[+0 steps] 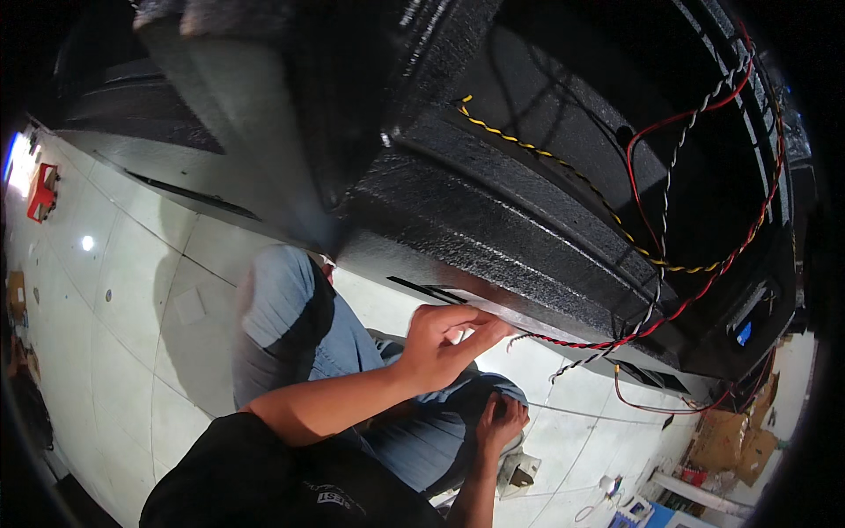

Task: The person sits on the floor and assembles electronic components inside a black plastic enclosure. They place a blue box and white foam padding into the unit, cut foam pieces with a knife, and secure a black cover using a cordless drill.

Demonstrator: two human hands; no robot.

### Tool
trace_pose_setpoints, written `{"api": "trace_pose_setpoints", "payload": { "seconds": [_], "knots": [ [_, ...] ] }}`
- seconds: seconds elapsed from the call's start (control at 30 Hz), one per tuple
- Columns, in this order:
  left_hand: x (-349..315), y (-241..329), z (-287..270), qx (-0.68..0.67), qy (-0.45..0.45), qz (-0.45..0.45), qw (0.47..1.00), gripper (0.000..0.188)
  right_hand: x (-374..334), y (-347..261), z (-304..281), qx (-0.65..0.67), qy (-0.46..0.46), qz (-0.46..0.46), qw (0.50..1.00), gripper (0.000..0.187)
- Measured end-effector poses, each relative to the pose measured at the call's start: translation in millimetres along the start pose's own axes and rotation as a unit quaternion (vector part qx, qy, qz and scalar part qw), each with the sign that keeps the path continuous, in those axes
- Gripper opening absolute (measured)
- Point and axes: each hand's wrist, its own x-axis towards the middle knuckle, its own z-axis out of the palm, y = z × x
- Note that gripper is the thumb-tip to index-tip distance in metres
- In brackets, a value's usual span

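Note:
My left hand [447, 345] is closed in a pinch at the lower edge of a large black textured cabinet [493, 220]. Its thumb and index fingertip meet at the end of a red-and-black twisted wire [581, 343], whose split tips show just beside them. Loosely curled with fingers apart, my right hand [502, 424] rests on my knee and holds nothing that I can see. A black-and-white twisted wire [673, 167] hangs over the cabinet's edge, its end below the red-and-black one. Inside the open cabinet runs a yellow-and-black twisted wire [563, 163].
Another thin red-and-black wire [651, 407] loops low at the right. Cardboard [731, 444] lies on the tiled floor [123, 308] at the lower right. Far left stands a red object [42, 194]. A grey-white piece [519, 473] sits beside my right forearm.

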Motion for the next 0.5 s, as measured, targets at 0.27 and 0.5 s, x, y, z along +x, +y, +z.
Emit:
{"api": "trace_pose_setpoints", "payload": {
  "seconds": [0.27, 0.5],
  "knots": [
    [-23.8, 2.8, -3.8, 0.155, 0.097, 0.203, 0.962, 0.057, 7.4, -11.5, -1.8, -0.024, 0.018, -0.026, 0.999, 0.016],
    [-33.5, 16.3, 0.6, 0.276, 0.0, 0.224, 0.935, 0.034, 4.7, -7.1, -7.6, 0.008, 0.024, -0.005, 1.0, 0.018]
  ]
}}
